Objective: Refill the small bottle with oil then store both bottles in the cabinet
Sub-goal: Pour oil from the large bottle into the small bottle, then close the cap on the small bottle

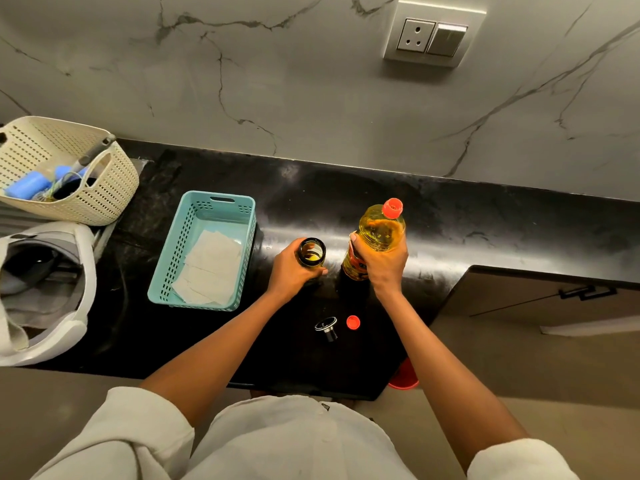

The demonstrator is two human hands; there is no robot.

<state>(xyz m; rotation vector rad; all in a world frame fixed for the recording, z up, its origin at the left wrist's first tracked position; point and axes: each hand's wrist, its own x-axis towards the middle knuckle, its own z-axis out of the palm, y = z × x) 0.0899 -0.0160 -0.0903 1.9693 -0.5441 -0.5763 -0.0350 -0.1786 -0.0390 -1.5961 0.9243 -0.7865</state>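
The black desk (485,230) lay most open to the right of the large oil bottle (379,233), bare back to the marble wall (311,98). Mid-desk, the left grip (294,271) wrapped the small bottle (312,251) and the right grip (384,265) the large one, with a narrow gap between the bottles. A stopper (327,328) and a red cap (353,322) lay just beside each other between the forearms, near the front edge. A teal basket (175,252) blocked the left side. Beyond it a cream basket (107,195) and a white container (79,289) crowded the far left end. A strip of bare desk ran behind the bottles.
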